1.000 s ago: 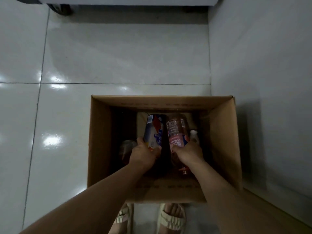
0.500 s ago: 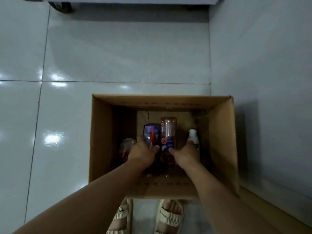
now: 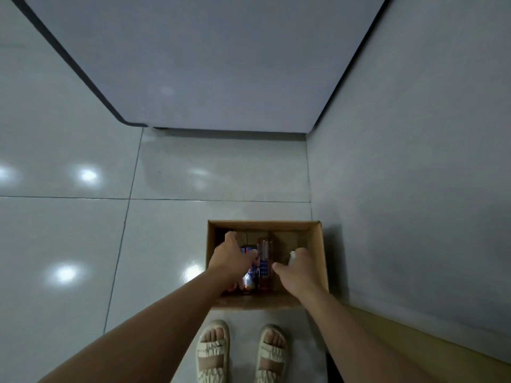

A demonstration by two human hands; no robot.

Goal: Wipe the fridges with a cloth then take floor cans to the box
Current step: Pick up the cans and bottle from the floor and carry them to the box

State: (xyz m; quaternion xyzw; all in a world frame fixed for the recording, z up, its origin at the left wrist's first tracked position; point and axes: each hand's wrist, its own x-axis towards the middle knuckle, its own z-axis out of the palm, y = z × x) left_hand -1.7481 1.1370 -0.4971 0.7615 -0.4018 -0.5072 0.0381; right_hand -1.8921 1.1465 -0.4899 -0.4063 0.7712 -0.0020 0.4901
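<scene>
A: Where are the cans?

B: Inside the cardboard box (image 3: 318, 252), which sits open on the tiled floor (image 3: 69, 244) just in front of the person's sandalled feet (image 3: 213, 352) and close to the grey wall on the right. A blue can (image 3: 250, 272) and a reddish bottle (image 3: 264, 261) lie side by side on the box bottom.

A: Which way do they point?

B: Both lie flat, long axes running from the near wall of the box towards the far wall, roughly parallel. The bottle's narrower end is towards the far wall. Which end of the blue can is its top, I cannot tell; much of it is covered.

A: And the hands?

B: The left hand (image 3: 231, 257) is over the blue can, fingers spread and relaxed, reaching towards the far left corner. It does not appear to grip anything. The right hand (image 3: 297, 272) is over the right half of the box, thumb out towards the bottle, fingers loosely bent, gripping nothing that I can see. A small white object (image 3: 292, 255) shows at its fingertips; whether they touch is unclear.

A: Anything else?

B: A large pale fridge (image 3: 207, 64) stands beyond the box.
</scene>
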